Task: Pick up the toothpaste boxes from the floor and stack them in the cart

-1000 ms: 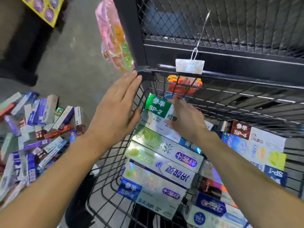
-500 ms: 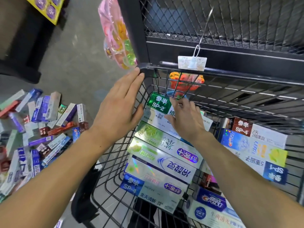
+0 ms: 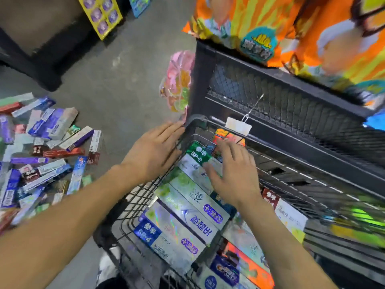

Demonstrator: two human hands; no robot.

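You are partway through: one row of toothpaste boxes [image 3: 187,207] already lies stacked flat along the 9 o'clock wall of the wire cart [image 3: 133,207], with more boxes standing at its 3 o'clock side, yet a large heap of boxes on the floor [image 3: 41,155] waits at 9 o'clock from the cart. Your left hand [image 3: 152,155] lies flat, fingers straight, against the outside of the cart's wire wall, holding nothing. Your right hand [image 3: 231,174] is spread open, fingers resting on the green SP-2 box [image 3: 196,152] at the row's 12 o'clock end, apparently nudging it square. The boxes are long, slim cartons, glossy, some holographic, in white, green, blue and purple.
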